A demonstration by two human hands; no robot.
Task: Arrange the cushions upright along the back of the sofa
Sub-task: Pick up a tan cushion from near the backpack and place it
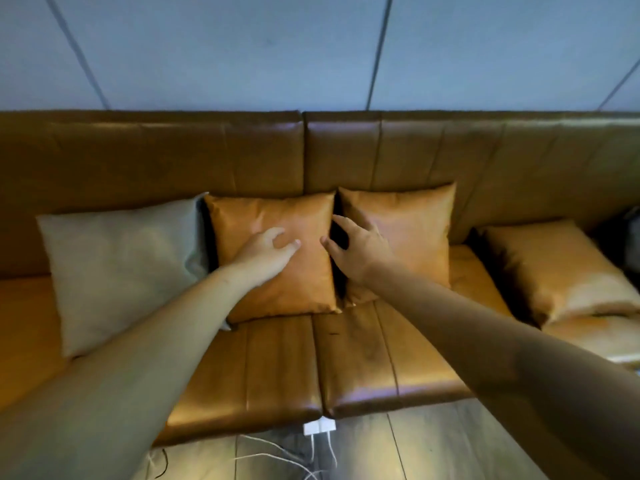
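Observation:
A tan leather sofa (pixel 156 157) fills the view. Against its back lean a grey cushion (pixel 117 271) at the left, then two tan cushions side by side, the middle one (pixel 294 282) and the one to its right (pixel 415 230). A further tan cushion (pixel 557 268) lies tilted on the seat at the right. My left hand (pixel 268 252) rests flat on the middle tan cushion, fingers apart, holding nothing. My right hand (pixel 356 249) reaches into the dark gap between the two tan cushions, fingers spread over the right one's edge.
A grey panelled wall (pixel 242 50) rises behind the sofa. A white power strip (pixel 319 427) with white cables lies on the wooden floor (pixel 433 445) below the seat's front edge. A dark object (pixel 632 233) shows at the far right edge.

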